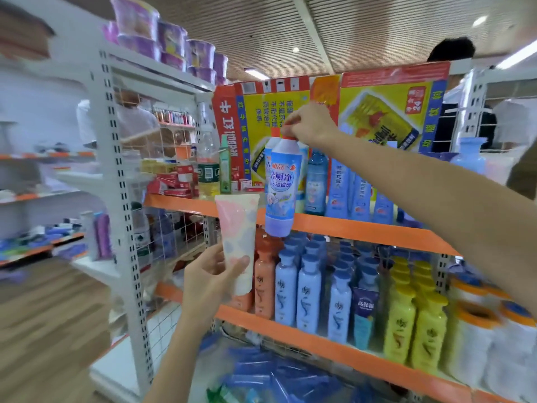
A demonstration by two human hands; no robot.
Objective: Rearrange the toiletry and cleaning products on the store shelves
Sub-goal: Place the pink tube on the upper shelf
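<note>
A white metal shelf unit (116, 158) carries orange-edged boards. The upper shelf (363, 228) holds blue bottles (338, 184), red boxes (177, 181) and large yellow cartons (386, 112); the middle shelf (319, 341) holds light-blue bottles (308, 295), orange bottles (264, 274) and yellow bottles (415, 324).

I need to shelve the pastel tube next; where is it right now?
In the head view, the pastel tube stands upright in the left hand, left of centre, before the orange shelf edge, beside the blue bottle.

Cleaner bottle (280, 184): I see blue, white label, orange-red cap.
Tube (237, 242): white, pink and blue blotches.
Shelf edges (363, 228): orange.
Shampoo bottles (308, 298): light blue.
Yellow bottles (412, 324): yellow.
</note>
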